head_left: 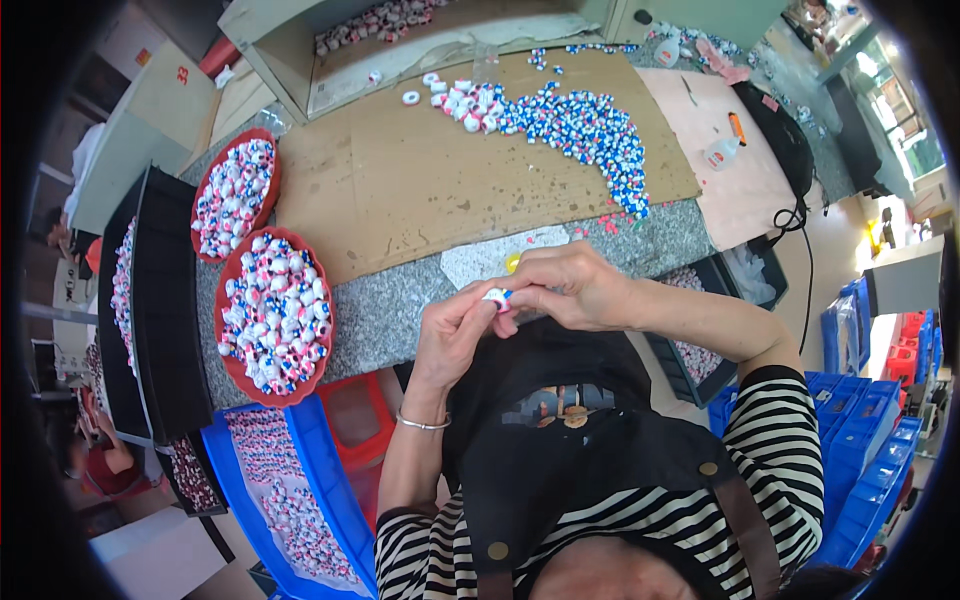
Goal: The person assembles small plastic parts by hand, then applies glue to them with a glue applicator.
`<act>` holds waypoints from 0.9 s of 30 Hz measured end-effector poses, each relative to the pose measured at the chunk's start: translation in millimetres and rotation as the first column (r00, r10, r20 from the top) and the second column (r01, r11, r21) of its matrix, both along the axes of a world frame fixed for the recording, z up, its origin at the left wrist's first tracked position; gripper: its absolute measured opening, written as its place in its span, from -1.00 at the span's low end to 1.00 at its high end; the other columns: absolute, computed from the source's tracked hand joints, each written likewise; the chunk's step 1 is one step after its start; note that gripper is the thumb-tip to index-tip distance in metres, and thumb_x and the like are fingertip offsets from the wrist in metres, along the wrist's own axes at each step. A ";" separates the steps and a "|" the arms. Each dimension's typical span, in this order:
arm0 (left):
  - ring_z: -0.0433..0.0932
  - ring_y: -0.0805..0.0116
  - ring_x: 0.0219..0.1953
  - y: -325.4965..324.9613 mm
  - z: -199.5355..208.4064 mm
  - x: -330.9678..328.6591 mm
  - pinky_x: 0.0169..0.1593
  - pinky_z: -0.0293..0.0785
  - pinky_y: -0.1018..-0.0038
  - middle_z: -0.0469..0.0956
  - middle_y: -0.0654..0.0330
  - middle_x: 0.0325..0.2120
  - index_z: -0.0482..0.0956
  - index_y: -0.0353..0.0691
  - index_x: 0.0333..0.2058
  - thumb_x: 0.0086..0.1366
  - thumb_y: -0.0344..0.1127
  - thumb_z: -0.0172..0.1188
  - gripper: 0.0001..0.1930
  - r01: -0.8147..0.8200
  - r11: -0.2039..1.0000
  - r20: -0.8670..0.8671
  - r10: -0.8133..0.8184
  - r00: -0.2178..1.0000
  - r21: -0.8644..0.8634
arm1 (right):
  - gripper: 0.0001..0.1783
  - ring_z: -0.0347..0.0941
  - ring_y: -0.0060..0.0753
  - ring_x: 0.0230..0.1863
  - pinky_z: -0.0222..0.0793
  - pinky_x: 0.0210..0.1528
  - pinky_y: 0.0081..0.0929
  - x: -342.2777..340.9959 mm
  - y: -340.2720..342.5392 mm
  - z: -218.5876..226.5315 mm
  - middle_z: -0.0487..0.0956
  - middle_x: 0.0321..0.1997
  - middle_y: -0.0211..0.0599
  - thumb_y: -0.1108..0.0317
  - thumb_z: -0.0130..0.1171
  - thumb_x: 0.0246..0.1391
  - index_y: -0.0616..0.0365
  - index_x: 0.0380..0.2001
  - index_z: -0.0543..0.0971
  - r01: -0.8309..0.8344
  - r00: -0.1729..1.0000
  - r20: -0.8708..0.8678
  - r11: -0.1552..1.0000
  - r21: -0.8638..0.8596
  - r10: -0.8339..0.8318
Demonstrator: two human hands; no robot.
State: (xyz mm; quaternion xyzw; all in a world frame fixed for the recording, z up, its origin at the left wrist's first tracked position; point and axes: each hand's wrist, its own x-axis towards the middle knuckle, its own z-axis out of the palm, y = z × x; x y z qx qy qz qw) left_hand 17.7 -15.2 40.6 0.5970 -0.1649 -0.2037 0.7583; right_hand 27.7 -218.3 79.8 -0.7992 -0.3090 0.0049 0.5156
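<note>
My left hand [457, 330] and my right hand [570, 285] meet in front of my apron, at the table's near edge. Between their fingertips they pinch one small white piece [496, 296] with pink and blue on it. Its exact kind is too small to make out. Just beyond my right fingers, a small yellow round thing [513, 262] rests by a white speckled sheet [470, 262]. Farther off on the cardboard lie a heap of small blue-and-white pieces [590, 125] and a cluster of larger white-and-pink pieces [472, 105].
Two red scalloped bowls [327, 352] of white, pink and blue pieces stand at the left, beside a black bin [170, 300]. Below sits a blue crate [228, 470] of similar pieces. A bottle with an orange top [722, 152] and a black bag [775, 135] lie at the right.
</note>
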 end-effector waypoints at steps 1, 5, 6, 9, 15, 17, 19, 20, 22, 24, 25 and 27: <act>0.51 0.52 -0.40 3.3 1.5 1.4 -0.28 0.45 0.62 0.52 0.22 -0.36 0.52 -0.36 0.00 0.36 -0.48 -0.04 -0.72 -0.038 0.998 -0.016 0.039 0.999 0.048 | -0.85 0.54 -0.14 -0.44 0.41 -0.37 -0.36 5.7 2.9 -3.0 0.55 -0.48 -0.17 0.44 0.22 0.02 0.19 -0.29 0.61 -0.024 0.998 -0.051 0.999 0.024 0.025; 0.51 0.48 -0.32 45.2 20.1 17.4 -0.23 0.44 0.58 0.50 0.19 -0.33 0.53 -0.39 -0.13 0.26 -0.53 0.10 -0.80 -0.441 0.842 0.371 0.319 0.872 0.313 | -0.78 0.56 -0.19 -0.25 0.44 -0.20 -0.38 47.1 -7.7 -25.6 0.61 -0.31 -0.21 0.37 0.17 0.11 0.20 -0.18 0.61 0.053 0.992 -0.113 0.998 -0.042 -0.057; 0.50 0.48 -0.27 71.3 19.8 26.6 -0.20 0.43 0.58 0.50 0.18 -0.29 0.52 -0.38 -0.13 0.24 -0.55 0.11 -0.79 -0.590 0.745 0.534 0.377 0.757 0.311 | -0.77 0.55 -0.11 -0.20 0.45 -0.17 -0.38 65.1 -20.4 -28.6 0.60 -0.22 -0.16 0.39 0.15 0.11 0.21 -0.16 0.59 0.172 0.981 -0.049 0.965 -0.200 -0.185; 0.45 0.08 -0.06 137.2 37.9 47.4 0.02 0.37 0.29 0.47 -0.03 -0.12 0.48 -0.31 -0.01 0.17 -0.56 0.14 -0.64 -0.865 0.300 0.854 0.218 0.473 0.402 | -0.79 0.53 -0.08 -0.18 0.46 -0.16 -0.34 118.3 -61.2 -39.8 0.58 -0.22 -0.12 0.48 0.15 0.03 0.25 -0.22 0.58 0.435 0.889 0.326 0.815 -0.382 -0.322; 0.31 -0.05 0.13 91.9 50.0 97.8 0.17 0.23 0.19 0.34 -0.09 0.05 0.44 -0.28 0.02 0.12 -0.53 0.17 -0.57 -0.915 0.266 0.926 0.144 0.348 0.303 | -0.84 0.45 -0.10 -0.16 0.41 -0.18 -0.24 165.5 -71.6 -47.3 0.46 -0.28 -0.12 0.53 0.05 -0.10 0.28 -0.36 0.49 0.365 0.829 0.558 0.744 -0.559 0.012; 0.43 0.00 0.00 48.4 40.5 132.2 0.06 0.36 0.26 0.44 -0.03 -0.09 0.51 -0.31 -0.11 0.13 -0.56 0.13 -0.70 -0.824 0.454 0.889 0.132 0.438 0.339 | -0.88 0.42 -0.12 -0.17 0.40 -0.19 -0.27 163.3 -78.7 -46.4 0.41 -0.29 -0.13 0.51 0.02 -0.07 0.25 -0.39 0.43 0.398 0.800 0.595 0.676 -0.620 0.075; 0.46 -0.02 -0.05 25.2 17.4 171.7 0.03 0.39 0.28 0.46 -0.02 -0.12 0.52 -0.31 -0.15 0.12 -0.56 0.13 -0.73 -0.716 0.604 0.780 0.235 0.580 0.350 | -0.90 0.42 -0.13 -0.18 0.40 -0.21 -0.27 154.2 -70.3 -37.2 0.40 -0.31 -0.14 0.51 0.02 -0.08 0.24 -0.41 0.42 0.396 0.791 0.608 0.699 -0.596 0.070; 0.46 -0.03 -0.06 18.6 5.1 195.8 0.02 0.39 0.26 0.45 -0.03 -0.12 0.52 -0.30 -0.16 0.12 -0.56 0.13 -0.73 -0.723 0.559 0.772 0.213 0.598 0.406 | -0.91 0.41 -0.14 -0.20 0.40 -0.22 -0.28 146.5 -67.2 -31.7 0.38 -0.33 -0.15 0.51 0.03 -0.08 0.23 -0.43 0.40 0.405 0.790 0.610 0.703 -0.584 0.052; 0.45 -0.06 -0.04 5.1 -8.6 235.8 0.02 0.40 0.22 0.45 -0.04 -0.10 0.53 -0.28 -0.16 0.11 -0.57 0.12 -0.73 -0.748 0.482 0.767 0.213 0.606 0.457 | -0.86 0.44 -0.10 -0.23 0.40 -0.21 -0.25 118.2 -62.7 -17.8 0.39 -0.37 -0.14 0.51 0.02 -0.09 0.23 -0.38 0.41 0.359 0.853 0.522 0.753 -0.551 -0.024; 0.44 -0.07 -0.02 -8.6 -16.5 268.7 0.03 0.40 0.20 0.45 -0.05 -0.07 0.54 -0.27 -0.16 0.10 -0.56 0.13 -0.72 -0.763 0.464 0.770 0.230 0.595 0.451 | -0.84 0.45 -0.10 -0.25 0.41 -0.24 -0.25 86.6 -70.2 -18.8 0.40 -0.33 -0.12 0.52 0.03 -0.09 0.24 -0.35 0.44 0.343 0.885 0.461 0.752 -0.563 -0.059; 0.46 -0.08 -0.04 -17.5 -24.2 284.8 0.01 0.41 0.17 0.46 -0.06 -0.07 0.55 -0.24 -0.16 0.11 -0.55 0.13 -0.72 -0.748 0.478 0.803 0.137 0.581 0.460 | -0.82 0.47 -0.10 -0.27 0.43 -0.27 -0.26 77.5 -78.0 -22.7 0.42 -0.28 -0.11 0.54 0.03 -0.09 0.25 -0.33 0.47 0.321 0.919 0.380 0.757 -0.570 -0.104; 0.47 -0.08 -0.05 -28.5 -30.7 297.7 -0.01 0.43 0.14 0.46 -0.08 -0.07 0.56 -0.22 -0.16 0.11 -0.53 0.13 -0.73 -0.725 0.503 0.822 0.048 0.567 0.471 | -0.78 0.48 -0.07 -0.27 0.43 -0.28 -0.25 59.4 -86.2 -26.2 0.43 -0.27 -0.11 0.55 0.05 -0.09 0.25 -0.28 0.49 0.301 0.938 0.328 0.737 -0.605 -0.114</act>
